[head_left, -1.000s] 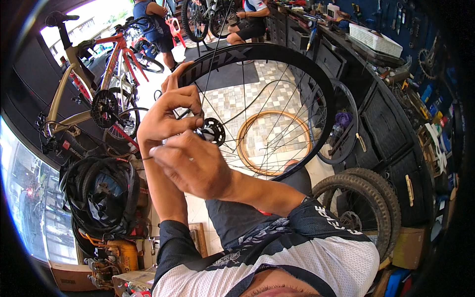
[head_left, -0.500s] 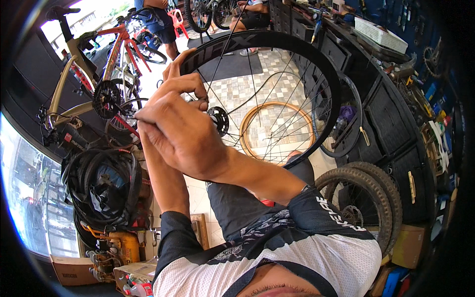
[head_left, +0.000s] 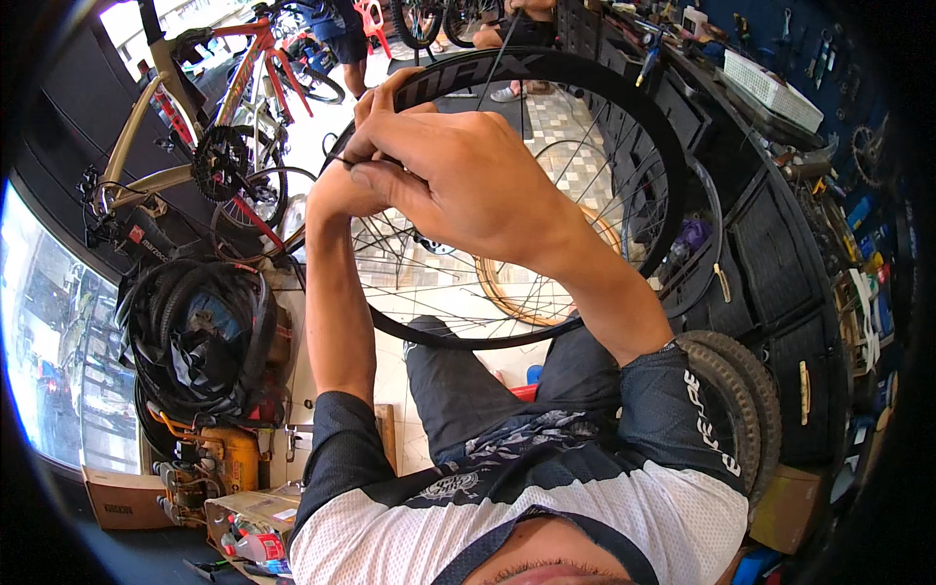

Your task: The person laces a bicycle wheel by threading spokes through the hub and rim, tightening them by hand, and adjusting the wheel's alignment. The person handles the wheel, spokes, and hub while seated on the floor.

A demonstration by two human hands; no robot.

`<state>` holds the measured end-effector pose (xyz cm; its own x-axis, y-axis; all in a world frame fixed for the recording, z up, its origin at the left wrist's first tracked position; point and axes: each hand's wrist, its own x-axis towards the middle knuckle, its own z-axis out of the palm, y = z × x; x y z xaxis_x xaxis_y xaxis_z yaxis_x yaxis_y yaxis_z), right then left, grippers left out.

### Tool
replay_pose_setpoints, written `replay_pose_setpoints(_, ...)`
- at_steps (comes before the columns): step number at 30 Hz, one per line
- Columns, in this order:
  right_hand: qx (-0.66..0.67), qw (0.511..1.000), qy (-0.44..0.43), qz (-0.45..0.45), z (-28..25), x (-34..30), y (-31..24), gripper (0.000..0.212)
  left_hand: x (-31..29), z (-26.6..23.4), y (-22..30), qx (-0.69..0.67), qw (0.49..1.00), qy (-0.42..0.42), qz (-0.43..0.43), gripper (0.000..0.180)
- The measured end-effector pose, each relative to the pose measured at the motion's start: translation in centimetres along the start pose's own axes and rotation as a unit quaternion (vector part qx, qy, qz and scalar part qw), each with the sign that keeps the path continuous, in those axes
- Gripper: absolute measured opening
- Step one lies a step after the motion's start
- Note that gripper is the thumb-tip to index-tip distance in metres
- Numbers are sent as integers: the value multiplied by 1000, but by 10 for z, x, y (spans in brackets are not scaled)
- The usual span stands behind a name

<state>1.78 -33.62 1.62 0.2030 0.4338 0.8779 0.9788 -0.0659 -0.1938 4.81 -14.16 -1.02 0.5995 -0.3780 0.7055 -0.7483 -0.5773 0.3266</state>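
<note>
A black-rimmed bicycle wheel (head_left: 673, 180) with thin dark spokes is held in front of me, above my knees. My left hand (head_left: 341, 195) grips its rim at the upper left, with fingers curled over the outer edge. Across it comes my right hand (head_left: 463, 180), its thumb and fingers pinched together beside my left wrist. A thin dark tip shows at that pinch; its kind cannot be made out. One long thin rod (head_left: 485, 96) crosses in front of the rim's top and passes behind my right hand. Most of the hub is hidden by my right hand.
A tan tyre (head_left: 487, 283) lies on the floor beyond the wheel. Bike frames (head_left: 161, 107) stand at left, above coiled black tyres (head_left: 146, 336). Dark drawers (head_left: 760, 253) and a bench with a white basket (head_left: 770, 93) line the right. Knobby tyres (head_left: 760, 390) lean nearby.
My right hand has moved up and to the right, still pinched. My left hand and the wheel have shifted slightly right, and the wheel's lower rim now shows above my knees.
</note>
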Motion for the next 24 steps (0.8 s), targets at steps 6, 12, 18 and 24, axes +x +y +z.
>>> replay_pose_setpoints(6,14,999,-42,-19,8,10,1,20,-15,2,-40,-24,996,68,52,54)
replay_pose_setpoints(12,-41,993,7,-109,0,-12,-16,26,0,-21,29,36,989,-120,-76,29)
replay_pose_setpoints(18,-133,991,18,-20,14,-59,-16,33,0,-26,31,-6,994,-105,2,15)
replay_pose_setpoints(24,-75,997,31,16,42,-103,0,66,-4,-20,30,-30,994,-101,4,17)
